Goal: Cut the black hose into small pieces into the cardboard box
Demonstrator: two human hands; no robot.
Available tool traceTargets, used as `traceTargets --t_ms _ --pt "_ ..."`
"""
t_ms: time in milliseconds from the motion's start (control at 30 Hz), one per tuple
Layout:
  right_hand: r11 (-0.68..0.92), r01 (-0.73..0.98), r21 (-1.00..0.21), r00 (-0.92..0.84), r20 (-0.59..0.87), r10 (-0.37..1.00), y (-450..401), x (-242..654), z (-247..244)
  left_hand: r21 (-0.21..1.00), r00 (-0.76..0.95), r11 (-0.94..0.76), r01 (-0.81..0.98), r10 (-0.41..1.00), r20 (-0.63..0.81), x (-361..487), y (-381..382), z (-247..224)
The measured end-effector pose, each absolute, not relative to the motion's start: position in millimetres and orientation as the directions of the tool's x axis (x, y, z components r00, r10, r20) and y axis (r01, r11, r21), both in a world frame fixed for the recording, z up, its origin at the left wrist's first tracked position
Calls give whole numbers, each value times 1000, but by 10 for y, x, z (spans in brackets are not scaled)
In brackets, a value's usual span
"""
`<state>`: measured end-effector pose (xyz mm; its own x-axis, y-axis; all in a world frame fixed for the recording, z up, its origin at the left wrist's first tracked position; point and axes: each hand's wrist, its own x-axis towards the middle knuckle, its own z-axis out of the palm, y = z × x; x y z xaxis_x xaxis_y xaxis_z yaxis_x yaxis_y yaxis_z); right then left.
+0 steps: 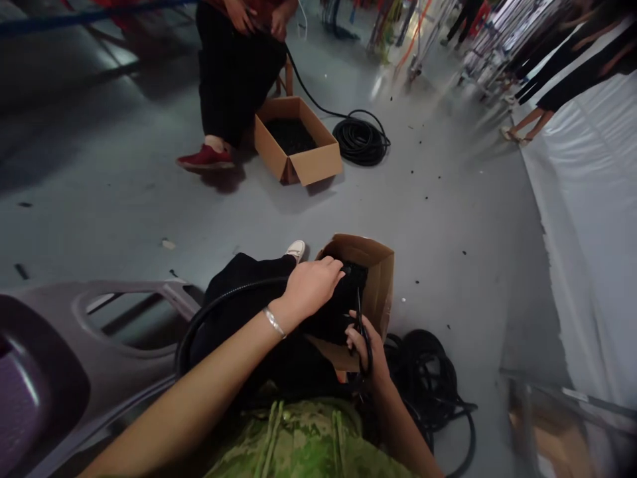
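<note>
Seated on a workshop floor, a worker is curling the left hand point(314, 284) around a black tube point(239, 288) that is arching over the lap, while the right hand point(369, 344) is gripping scissors point(358, 309) by their handles above an open cardboard box point(382, 282). The tube is looking light, bendable yet springy, probably somewhat slick and hardly fragile; a hold near its end would likely be steadying it best. Black loops point(430, 372) are lying beside the box on the grey floor point(448, 226), where dark scraps are dotting the surface. Opposite, a seated co-worker point(233, 73) is handling similar tubing near another box point(316, 159), and white sheeting point(592, 186) is lining the right side.
</note>
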<state>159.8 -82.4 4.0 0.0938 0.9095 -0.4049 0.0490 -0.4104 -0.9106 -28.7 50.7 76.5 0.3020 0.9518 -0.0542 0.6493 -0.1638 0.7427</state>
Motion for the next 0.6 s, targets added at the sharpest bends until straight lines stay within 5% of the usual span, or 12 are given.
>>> traceTargets --t_ms 167,300,600 --pt "-450 75 -890 79 -444 892 -862 1592 -103 864 370 -10 503 906 -205 -144 231 634" --pt "-489 -37 -871 127 -490 863 -913 1520 -214 868 196 314 384 891 -409 58 98 235" --pt "-332 360 -872 45 -340 939 -808 1833 -212 845 275 181 503 894 -355 53 37 24"
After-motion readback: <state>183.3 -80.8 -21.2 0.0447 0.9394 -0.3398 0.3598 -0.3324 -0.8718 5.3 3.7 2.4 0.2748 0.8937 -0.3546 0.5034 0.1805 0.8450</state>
